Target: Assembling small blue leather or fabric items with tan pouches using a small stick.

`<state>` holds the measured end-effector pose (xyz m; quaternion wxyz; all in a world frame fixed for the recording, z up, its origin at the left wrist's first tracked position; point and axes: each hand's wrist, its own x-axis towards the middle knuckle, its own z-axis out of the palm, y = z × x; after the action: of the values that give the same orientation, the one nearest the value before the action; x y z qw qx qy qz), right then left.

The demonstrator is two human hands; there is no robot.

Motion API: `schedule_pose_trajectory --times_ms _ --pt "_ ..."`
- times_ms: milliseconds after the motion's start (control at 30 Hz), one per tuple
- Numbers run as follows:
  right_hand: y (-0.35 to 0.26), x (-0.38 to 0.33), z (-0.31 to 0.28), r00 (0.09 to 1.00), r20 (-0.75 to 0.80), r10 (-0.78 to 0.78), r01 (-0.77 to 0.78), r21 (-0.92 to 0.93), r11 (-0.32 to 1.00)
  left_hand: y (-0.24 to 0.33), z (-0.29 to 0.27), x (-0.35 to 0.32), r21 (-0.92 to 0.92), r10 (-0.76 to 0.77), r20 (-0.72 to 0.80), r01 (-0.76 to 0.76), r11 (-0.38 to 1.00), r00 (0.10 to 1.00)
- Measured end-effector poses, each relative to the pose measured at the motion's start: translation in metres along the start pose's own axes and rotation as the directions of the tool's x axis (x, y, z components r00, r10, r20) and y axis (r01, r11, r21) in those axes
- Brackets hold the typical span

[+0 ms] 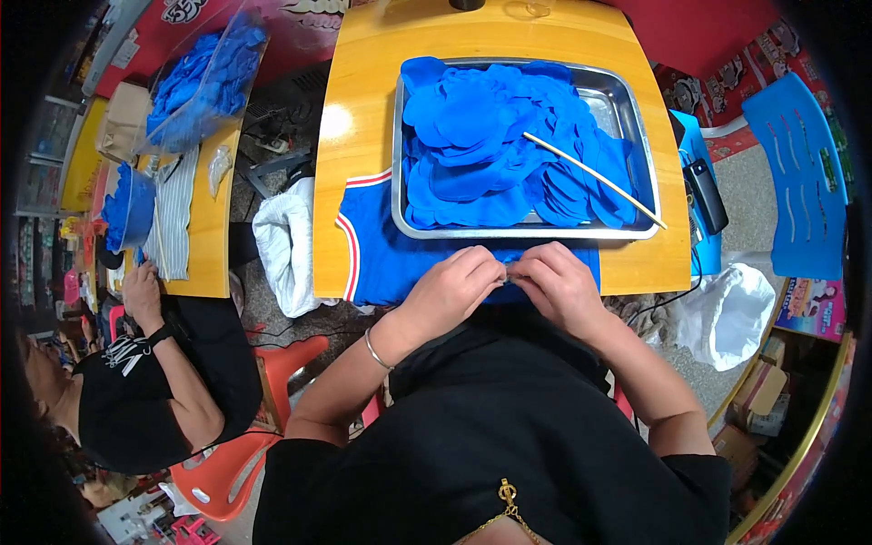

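Note:
Close together at the table's near edge, my left hand and my right hand pinch with thumbs and fingertips. Whatever sits between the fingertips is too small to name; a little pale grey shows there. Beneath and behind the hands lies a blue cloth with red and white trim, like a sports jersey. Partly on that cloth stands a steel tray, heaped with thin blue fabric pieces with rounded edges. A thin wooden stick rests across the heap and over the tray's right corner.
On the left, a person sits at another table with a clear bin of blue pieces and a blue bowl. White sacks flank my wooden table. A blue chair stands right; an orange chair stands lower left.

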<state>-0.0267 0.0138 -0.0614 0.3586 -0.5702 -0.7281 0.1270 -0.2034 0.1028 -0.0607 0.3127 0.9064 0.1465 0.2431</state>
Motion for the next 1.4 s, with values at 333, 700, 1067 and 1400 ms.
schedule_pose_trajectory --times_ms 333,700,1067,1400 --pt "-0.010 0.011 -0.007 0.984 0.159 -0.076 0.108 -0.204 0.973 0.000 0.006 -0.005 -0.150 0.011 -0.039 -0.017 0.988 0.999" --pt "-0.004 0.002 -0.002 0.993 0.105 -0.052 0.058 -0.055 0.997 0.011 -0.006 -0.002 0.351 0.043 0.207 -0.115 0.929 0.977" --pt "-0.024 -0.003 -0.003 0.975 0.220 -0.003 0.094 -0.400 0.912 -0.002 -0.018 0.014 0.415 0.139 0.322 -0.271 0.869 0.937" --pt "-0.007 -0.009 -0.001 0.972 0.212 -0.104 0.138 -0.153 0.978 0.000 -0.025 0.012 0.189 0.080 0.399 -0.168 0.967 0.914"
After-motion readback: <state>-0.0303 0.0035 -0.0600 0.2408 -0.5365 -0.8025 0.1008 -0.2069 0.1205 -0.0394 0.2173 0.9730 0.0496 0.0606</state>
